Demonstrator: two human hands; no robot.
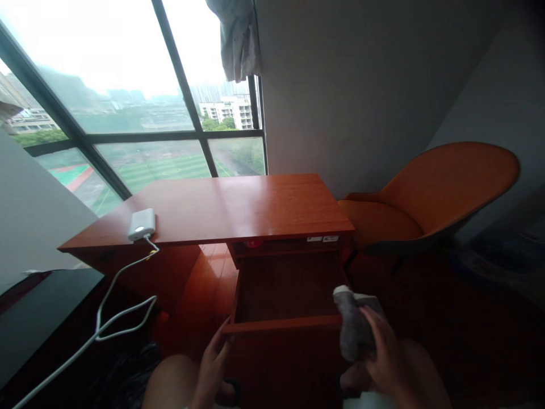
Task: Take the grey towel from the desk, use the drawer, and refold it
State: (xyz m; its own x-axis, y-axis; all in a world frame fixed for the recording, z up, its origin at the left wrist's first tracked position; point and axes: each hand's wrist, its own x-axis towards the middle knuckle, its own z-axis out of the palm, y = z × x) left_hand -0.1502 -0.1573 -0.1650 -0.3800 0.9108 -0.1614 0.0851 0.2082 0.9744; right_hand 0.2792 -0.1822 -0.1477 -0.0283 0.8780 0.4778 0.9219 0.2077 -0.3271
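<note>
An open wooden drawer [281,325] juts out from the reddish-brown desk [238,204], and its visible inside is bare. My left hand [215,355] grips the left front corner of the drawer, with fingers at the top edge and underneath. Bunched in my right hand [381,346] is a grey cloth [353,324] with a whitish edge. That hand is by the drawer's right front corner, and the cloth covers the corner from view. Whether the cloth touches the wood I cannot tell.
A white power adapter [142,223] sits on the desk's left side, its white cable [121,267] looping down to the lower left. Under the desktop, a shelf holds small white items [321,239] and something red [254,243]. An orange chair [447,193] stands at the right.
</note>
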